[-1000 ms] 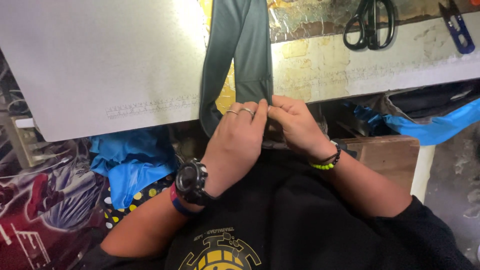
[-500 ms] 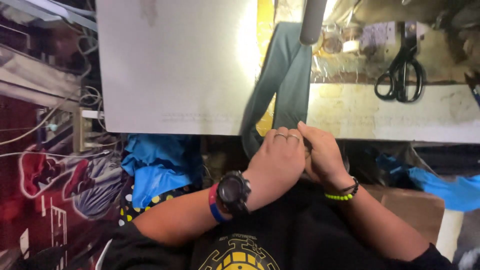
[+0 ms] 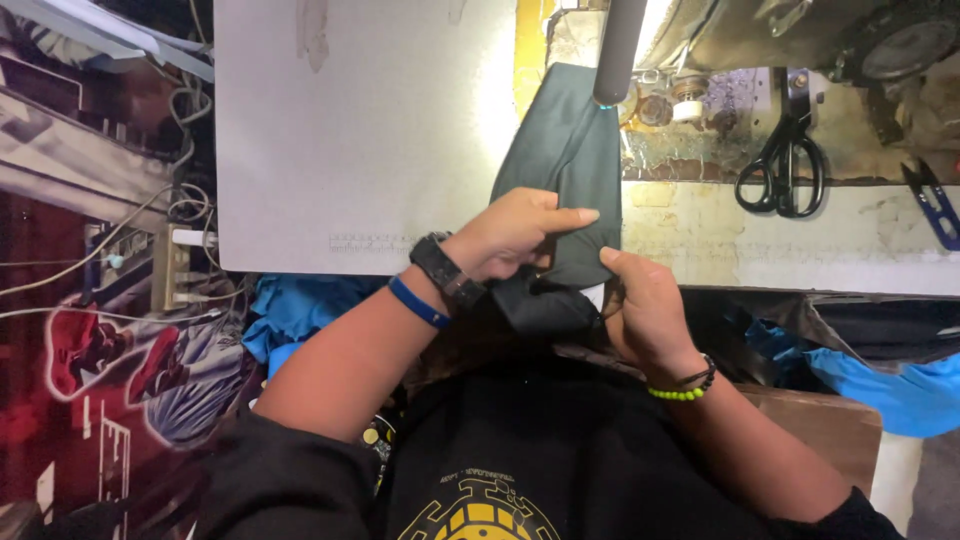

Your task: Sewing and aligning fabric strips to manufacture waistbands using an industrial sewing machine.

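- Dark green fabric piece (image 3: 565, 170) lies over the near edge of the white work table (image 3: 350, 130), its far end under a grey cylindrical arm (image 3: 617, 45) of the sewing machine, its near end bunched between the two hands just past the table's edge.
- Left hand (image 3: 510, 240): fingers closed over the cloth from the left, thumb stretched flat along the fold; a black watch (image 3: 445, 270) and a blue band (image 3: 420, 303) sit on the wrist.
- Right hand (image 3: 645, 305): fingers curled round the cloth's right edge, thumb pressing on top; a beaded bracelet (image 3: 683, 388) circles the wrist.
- Done well, I judge, the fold wants even tension from both thumbs, edges kept lined up, and no dragging against the machine arm.
- Edges: the table's near edge runs right under the hands; slack cloth could slip off it.
- Room: bare white table lies open to the left; black scissors (image 3: 780, 165) and small blue snips (image 3: 935, 205) lie well apart on the right.
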